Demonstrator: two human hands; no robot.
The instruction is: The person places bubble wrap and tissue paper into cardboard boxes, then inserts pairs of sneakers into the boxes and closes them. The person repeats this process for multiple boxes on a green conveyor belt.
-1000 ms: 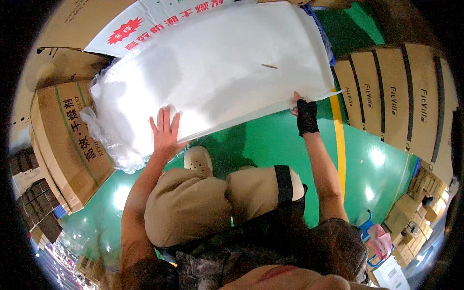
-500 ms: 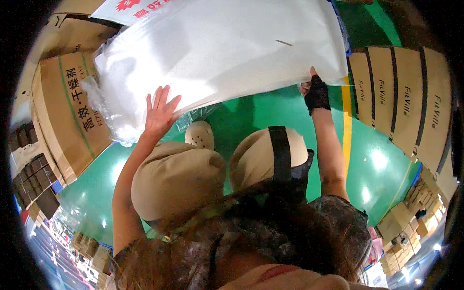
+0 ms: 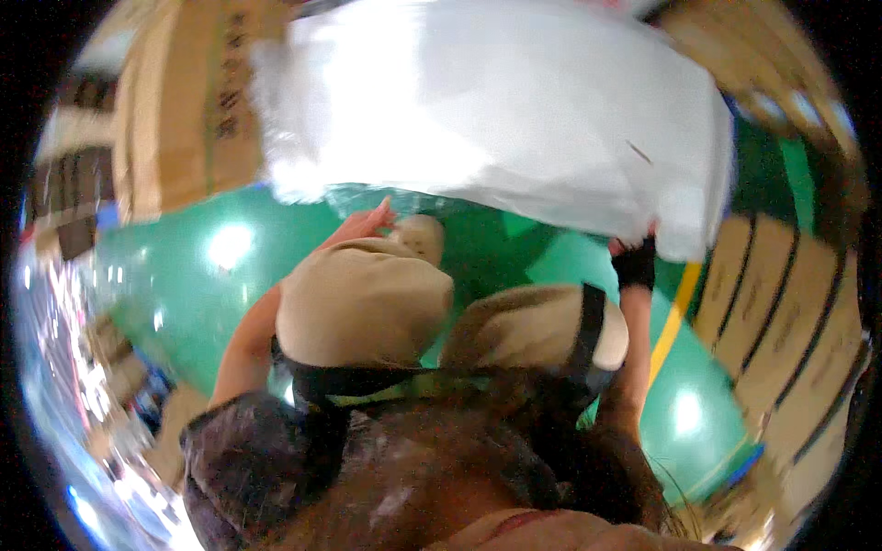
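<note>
A large white plastic-wrapped slab or stack (image 3: 496, 110) spans the space in front of me, a thin brown strip (image 3: 640, 151) lying on its top. Loose clear plastic (image 3: 381, 197) hangs from its near edge on the left. My left hand (image 3: 367, 222) is low beside that plastic, below the edge, its fingers stretched out and blurred. In a black fingerless glove, my right hand (image 3: 636, 259) grips the slab's near edge by the right corner. Its thumb is at the top side; the other fingers are partly hidden.
Brown cartons (image 3: 184, 110) stand at the left, and a row of cartons with black stripes (image 3: 781, 303) at the right. My bent knees (image 3: 367, 303) and a beige clog (image 3: 421, 237) are just below the slab. A yellow line (image 3: 675, 312) runs along the green floor (image 3: 230, 243).
My left hand has come off the slab's top and dropped below its near edge. My right hand stays at the right corner. The whole view has shifted and blurred.
</note>
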